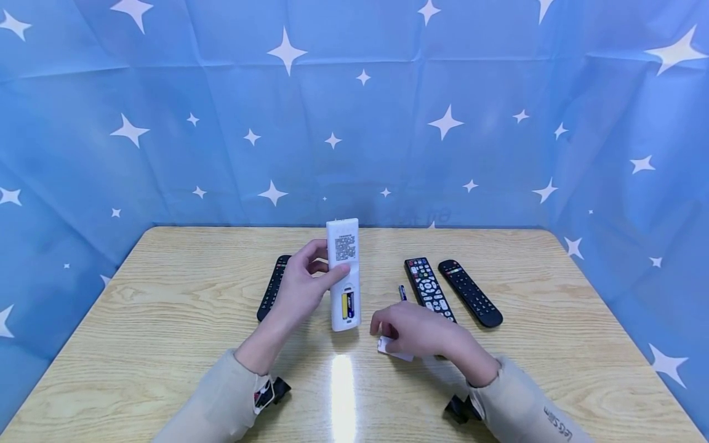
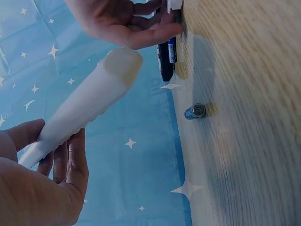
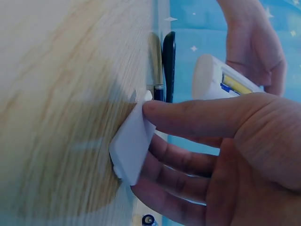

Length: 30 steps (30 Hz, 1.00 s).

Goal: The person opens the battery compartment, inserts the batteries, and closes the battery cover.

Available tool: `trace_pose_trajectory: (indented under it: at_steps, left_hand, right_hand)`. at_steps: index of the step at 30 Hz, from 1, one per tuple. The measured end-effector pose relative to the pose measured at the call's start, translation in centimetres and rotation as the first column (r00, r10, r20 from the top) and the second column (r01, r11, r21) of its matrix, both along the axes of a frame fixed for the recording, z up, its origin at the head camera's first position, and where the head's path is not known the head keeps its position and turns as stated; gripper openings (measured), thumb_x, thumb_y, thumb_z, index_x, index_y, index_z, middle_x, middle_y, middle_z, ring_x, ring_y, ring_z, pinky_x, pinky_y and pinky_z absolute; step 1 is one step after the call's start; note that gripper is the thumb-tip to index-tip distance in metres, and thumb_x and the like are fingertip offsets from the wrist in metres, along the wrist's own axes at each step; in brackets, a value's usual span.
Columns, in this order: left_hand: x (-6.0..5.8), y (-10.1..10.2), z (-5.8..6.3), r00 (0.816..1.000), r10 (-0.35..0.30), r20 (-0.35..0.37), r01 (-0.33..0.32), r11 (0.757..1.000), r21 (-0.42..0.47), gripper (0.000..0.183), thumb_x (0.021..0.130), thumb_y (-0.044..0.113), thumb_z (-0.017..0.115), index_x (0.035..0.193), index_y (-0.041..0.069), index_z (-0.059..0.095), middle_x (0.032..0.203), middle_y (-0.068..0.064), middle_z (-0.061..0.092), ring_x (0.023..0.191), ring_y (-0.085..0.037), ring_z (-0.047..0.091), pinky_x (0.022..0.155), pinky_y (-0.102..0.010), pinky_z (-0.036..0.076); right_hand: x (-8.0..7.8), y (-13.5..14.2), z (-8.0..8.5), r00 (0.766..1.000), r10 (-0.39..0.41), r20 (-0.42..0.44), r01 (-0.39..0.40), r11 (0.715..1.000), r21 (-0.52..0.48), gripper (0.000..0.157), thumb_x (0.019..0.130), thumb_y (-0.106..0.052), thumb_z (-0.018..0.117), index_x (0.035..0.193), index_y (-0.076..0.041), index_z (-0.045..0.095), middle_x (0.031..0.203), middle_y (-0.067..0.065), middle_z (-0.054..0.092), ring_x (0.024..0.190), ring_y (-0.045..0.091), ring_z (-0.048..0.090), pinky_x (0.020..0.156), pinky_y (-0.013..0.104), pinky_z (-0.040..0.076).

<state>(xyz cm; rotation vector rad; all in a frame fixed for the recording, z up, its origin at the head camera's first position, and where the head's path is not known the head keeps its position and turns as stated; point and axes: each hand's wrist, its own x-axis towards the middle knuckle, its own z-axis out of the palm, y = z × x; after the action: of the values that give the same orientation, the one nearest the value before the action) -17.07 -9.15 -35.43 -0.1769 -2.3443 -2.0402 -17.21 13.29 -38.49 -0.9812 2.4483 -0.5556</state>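
My left hand point(image 1: 299, 277) grips a white remote control point(image 1: 344, 246) upright above the table, thumb across its back. The back faces me, with the battery compartment uncovered and a yellow and a dark blue battery point(image 1: 348, 305) lying side by side in it. In the right wrist view, a white battery cover point(image 3: 131, 146) is pinched between the thumb and fingers of my right hand point(image 3: 225, 136), one edge right at the tabletop. The same right hand point(image 1: 415, 329) is low over the table, right of the remote, in the head view.
Just beyond the right hand are a loose battery point(image 1: 402, 292) and a black remote with white buttons point(image 1: 428, 286). Another black remote point(image 1: 471, 293) is further right, and one point(image 1: 273, 289) lies partly behind the left hand. A battery point(image 2: 195, 111) shows on the table point(image 2: 254, 141) in the left wrist view.
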Motion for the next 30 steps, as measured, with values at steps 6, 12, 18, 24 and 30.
trace_pose_trajectory:
  at_steps: [6,12,18,24,30]
  left_hand:
    - [1.2,0.3,2.2,1.000,-0.003,0.006,0.003,1.000,-0.008,0.036,0.089,0.010,0.070,0.122,0.007,0.058,0.106,-0.011,0.062,0.091,-0.028,0.059,0.075,-0.033,0.050]
    - [1.2,0.2,2.1,1.000,-0.005,0.009,0.005,1.000,0.001,0.035,0.088,0.010,0.070,0.121,0.007,0.059,0.105,-0.011,0.062,0.091,-0.029,0.059,0.075,-0.034,0.050]
    - [1.2,0.3,2.0,1.000,-0.007,0.014,0.007,1.000,-0.011,0.036,0.089,0.011,0.070,0.123,0.008,0.059,0.107,-0.011,0.061,0.092,-0.028,0.059,0.076,-0.034,0.050]
    - [1.1,0.2,1.9,1.000,-0.012,0.001,0.012,1.000,-0.005,0.035,0.089,0.009,0.070,0.122,0.007,0.059,0.107,-0.011,0.061,0.091,-0.029,0.060,0.076,-0.034,0.050]
    - [1.1,0.1,1.8,1.000,-0.029,-0.011,0.029,1.000,0.005,0.035,0.089,0.008,0.069,0.122,0.006,0.058,0.106,-0.011,0.061,0.091,-0.029,0.060,0.077,-0.034,0.050]
  right_hand:
    - [0.1,0.1,0.0,0.999,0.002,0.034,0.000,0.998,-0.055,0.018,0.085,-0.006,0.071,0.099,-0.017,0.069,0.076,-0.010,0.060,0.066,0.005,0.054,0.060,0.026,0.047]
    - [-0.2,0.1,0.5,0.997,-0.080,-0.009,0.077,0.979,-0.186,0.012,0.089,-0.007,0.068,0.097,-0.016,0.070,0.081,-0.011,0.063,0.071,0.007,0.058,0.060,0.027,0.049]
    - [-0.4,0.0,0.6,0.983,-0.160,-0.091,0.126,0.945,-0.303,0.012,0.088,-0.008,0.069,0.097,-0.017,0.070,0.081,-0.013,0.064,0.073,0.005,0.060,0.064,0.026,0.050]
    - [-0.2,-0.1,0.9,0.971,-0.227,-0.071,0.179,0.893,-0.412,0.011,0.090,-0.014,0.069,0.099,-0.019,0.069,0.087,-0.013,0.065,0.079,0.004,0.060,0.065,0.027,0.052]
    - [-0.1,-0.3,1.1,0.975,-0.223,-0.023,0.184,0.855,-0.485,0.011,0.091,-0.017,0.069,0.101,-0.020,0.069,0.091,-0.011,0.066,0.083,0.007,0.062,0.065,0.030,0.053]
